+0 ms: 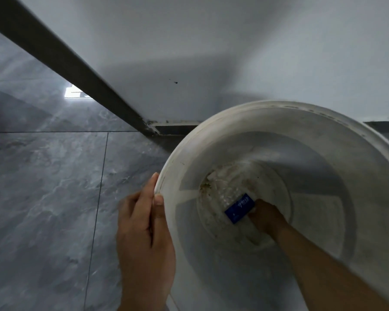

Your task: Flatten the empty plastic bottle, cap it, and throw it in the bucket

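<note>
A large white bucket (211, 135) fills the right half of the head view, seen from above. Deep inside it, a clear plastic bottle (228, 187) with a blue label lies on the stained bottom. My right hand (266, 217) reaches down into the bucket and is closed around the bottle's near end, just right of the label. My left hand (144, 225) grips the bucket's left rim, thumb inside and fingers outside. The bottle's cap end is hidden by my right hand.
Grey marble-look floor tiles (54, 198) spread to the left. A white wall with a dark baseboard (61, 55) runs diagonally behind the bucket, which stands close to a wall corner.
</note>
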